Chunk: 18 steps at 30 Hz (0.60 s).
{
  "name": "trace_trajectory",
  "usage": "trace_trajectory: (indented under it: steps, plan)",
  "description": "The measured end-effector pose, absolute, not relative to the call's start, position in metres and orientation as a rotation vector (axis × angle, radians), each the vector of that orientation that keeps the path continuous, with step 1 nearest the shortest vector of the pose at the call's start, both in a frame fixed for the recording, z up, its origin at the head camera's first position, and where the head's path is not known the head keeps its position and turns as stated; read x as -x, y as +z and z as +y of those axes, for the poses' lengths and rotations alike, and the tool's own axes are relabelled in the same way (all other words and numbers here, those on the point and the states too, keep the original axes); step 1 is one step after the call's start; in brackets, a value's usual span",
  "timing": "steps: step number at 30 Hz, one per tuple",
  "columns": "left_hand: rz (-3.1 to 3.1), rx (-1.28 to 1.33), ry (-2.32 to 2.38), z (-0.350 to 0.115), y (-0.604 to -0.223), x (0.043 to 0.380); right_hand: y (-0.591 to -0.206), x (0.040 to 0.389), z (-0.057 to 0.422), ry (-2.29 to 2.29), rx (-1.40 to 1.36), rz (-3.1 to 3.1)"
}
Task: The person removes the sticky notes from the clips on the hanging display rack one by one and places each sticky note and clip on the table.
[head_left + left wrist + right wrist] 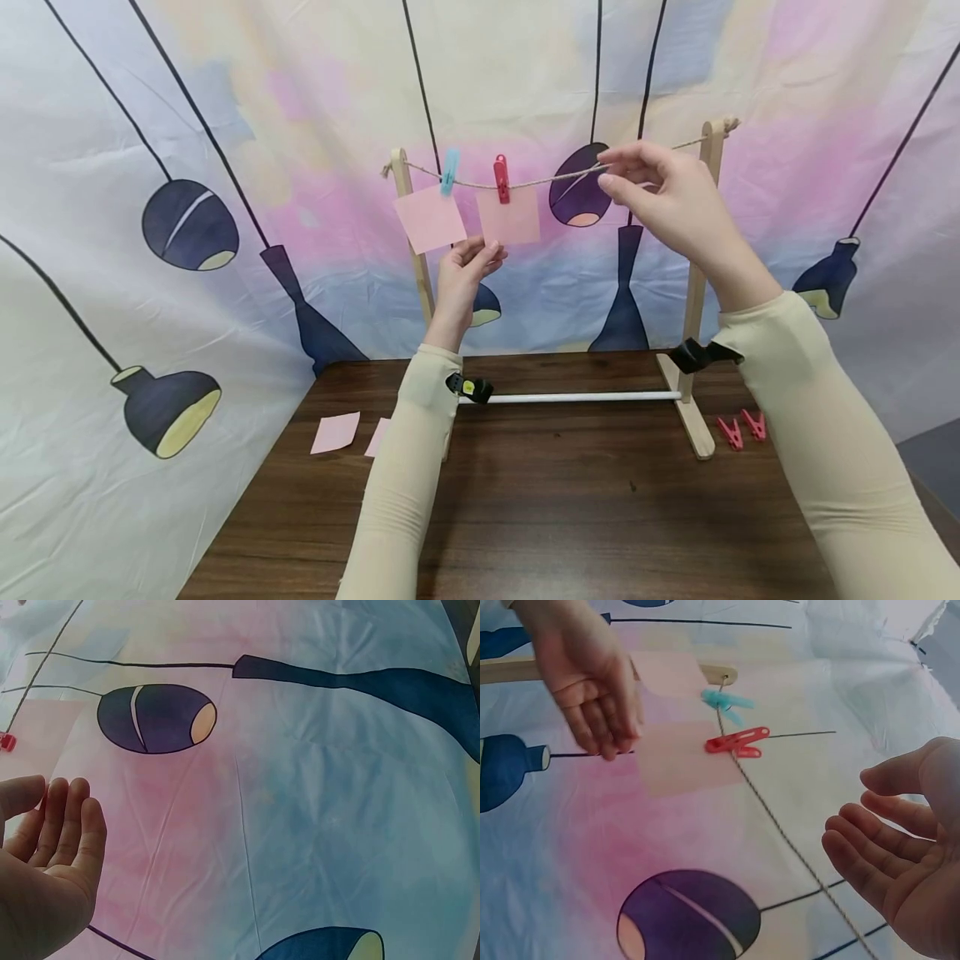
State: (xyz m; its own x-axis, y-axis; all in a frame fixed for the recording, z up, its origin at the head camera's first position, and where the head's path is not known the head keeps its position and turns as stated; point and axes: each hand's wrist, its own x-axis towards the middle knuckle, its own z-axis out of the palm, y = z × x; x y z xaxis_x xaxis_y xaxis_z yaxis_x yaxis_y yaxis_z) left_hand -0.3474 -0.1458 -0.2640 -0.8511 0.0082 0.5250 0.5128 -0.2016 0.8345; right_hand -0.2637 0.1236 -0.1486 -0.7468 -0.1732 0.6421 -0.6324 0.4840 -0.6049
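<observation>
A pink paper note hangs from the rope under a red clothespin. My left hand pinches its lower left corner between thumb and index finger. To the left, a blue clothespin holds another pink note, which hangs tilted. My right hand is raised beside the rope, right of the red clothespin; in the right wrist view its fingers are relaxed, apart from the thumb, with nothing between them.
Wooden posts carry the rope, joined low down by a white bar. On the brown table lie two red clothespins at right and pink notes at left, one partly behind my left sleeve. A lamp-patterned cloth hangs behind.
</observation>
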Motion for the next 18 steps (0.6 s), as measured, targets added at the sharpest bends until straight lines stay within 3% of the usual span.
trace_trajectory:
  steps: [18]
  plan:
    - [-1.710,0.618,-2.138,-0.142,-0.265,0.344,-0.090,0.284,0.079,1.072,-0.680,-2.422]
